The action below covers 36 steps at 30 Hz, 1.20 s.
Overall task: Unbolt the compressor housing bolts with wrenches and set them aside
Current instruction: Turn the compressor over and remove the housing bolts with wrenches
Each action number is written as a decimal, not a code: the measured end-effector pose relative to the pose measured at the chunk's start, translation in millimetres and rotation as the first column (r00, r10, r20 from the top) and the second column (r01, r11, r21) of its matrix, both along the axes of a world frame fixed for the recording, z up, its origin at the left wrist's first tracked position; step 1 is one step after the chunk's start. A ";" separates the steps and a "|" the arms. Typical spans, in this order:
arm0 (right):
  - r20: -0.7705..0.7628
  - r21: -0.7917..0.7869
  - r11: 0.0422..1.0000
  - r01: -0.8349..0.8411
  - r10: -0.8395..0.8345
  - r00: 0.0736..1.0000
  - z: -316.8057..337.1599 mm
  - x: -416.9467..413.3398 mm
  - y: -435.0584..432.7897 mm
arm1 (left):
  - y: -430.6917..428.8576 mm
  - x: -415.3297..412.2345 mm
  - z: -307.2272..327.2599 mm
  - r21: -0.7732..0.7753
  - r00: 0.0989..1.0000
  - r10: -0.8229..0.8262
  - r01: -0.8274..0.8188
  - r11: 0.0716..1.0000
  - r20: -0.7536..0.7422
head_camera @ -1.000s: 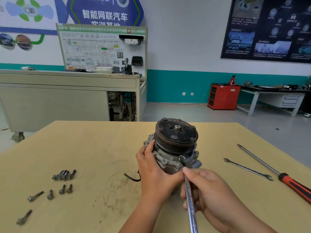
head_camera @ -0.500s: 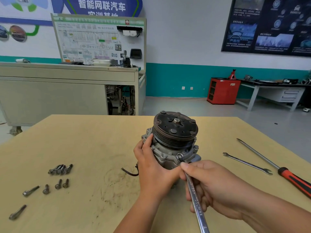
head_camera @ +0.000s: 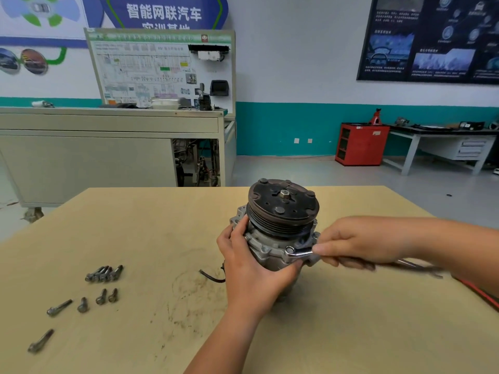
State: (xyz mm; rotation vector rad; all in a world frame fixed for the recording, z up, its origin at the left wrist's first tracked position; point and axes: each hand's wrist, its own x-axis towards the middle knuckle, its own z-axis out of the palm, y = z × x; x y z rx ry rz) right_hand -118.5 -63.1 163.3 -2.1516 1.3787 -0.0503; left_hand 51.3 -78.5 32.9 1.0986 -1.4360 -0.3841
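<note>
Bare left hand, bare right hand; bare forearms

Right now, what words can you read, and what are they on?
"智能网联汽车": on the blue wall sign.
The line under it: half hidden by the white diagram board, unreadable.
The board's own print: too small.
The dark poster: too blurred.
The wrench and compressor: nothing readable.

1. Bright, flat indoor light, barely any shadows on the table.
2. Compressor looks sharp; right hand and wrench smear with motion blur.
3. Fisheye bending at the edges, and the wall posters go soft, small text unreadable.
</note>
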 end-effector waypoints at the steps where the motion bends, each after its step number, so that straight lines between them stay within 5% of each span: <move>1: -0.099 -0.129 0.990 -0.057 0.044 0.994 4.1 -2.0 -6.5 | 0.2 -0.1 0.5 0.004 1.000 -0.004 0.004 1.000 0.002; 3: -0.170 -0.208 0.972 -0.111 0.076 0.982 11.6 -3.0 -13.7 | 0.9 0.7 0.8 0.007 1.000 -0.012 0.012 1.000 0.004; 5: -0.081 0.043 0.996 -0.080 0.084 0.993 13.8 -7.7 -12.9 | 1.5 1.1 1.8 0.006 1.000 -0.018 0.018 1.000 0.005; 7: 0.075 0.404 0.907 -0.117 0.094 0.993 12.3 -13.9 -5.5 | 1.5 0.8 2.4 0.004 1.000 -0.020 0.020 1.000 0.008; 10: 0.339 0.583 0.798 -0.155 -0.066 0.938 -1.5 -8.8 12.1 | 0.2 1.4 0.3 -0.002 1.000 -0.017 0.017 1.000 0.010; 15: 0.574 0.559 0.825 -0.077 -0.319 0.754 -29.6 15.9 29.4 | 1.7 1.9 -0.4 0.033 1.000 -0.030 0.030 0.999 -0.003; 20: 0.548 0.552 0.834 -0.006 -0.358 0.756 -29.1 22.8 28.3 | 3.3 0.9 3.8 0.045 0.999 -0.037 0.038 0.998 -0.032; 23: 0.369 0.423 0.905 0.045 -0.217 0.904 -14.7 9.9 17.1 | 2.9 1.1 4.3 0.022 0.999 -0.040 0.041 0.999 -0.023; 27: -0.061 -0.129 0.992 -0.013 0.005 0.998 14.8 -6.7 -9.1 | 2.4 1.7 5.8 0.034 0.997 -0.066 0.067 0.997 -0.026; 29: -0.020 -0.029 0.999 -0.016 0.016 1.000 17.8 -7.8 -13.7 | 0.7 5.0 5.7 0.042 0.996 -0.086 0.087 0.995 -0.031; 32: 0.155 0.373 0.924 -0.084 0.027 0.987 10.0 -5.0 -8.9 | -3.4 11.0 4.5 0.038 0.992 -0.120 0.121 0.992 -0.021; 36: 0.337 0.506 0.858 -0.088 -0.102 0.936 -5.8 7.5 0.5 | -4.4 12.2 3.1 0.034 0.991 -0.132 0.132 0.991 -0.012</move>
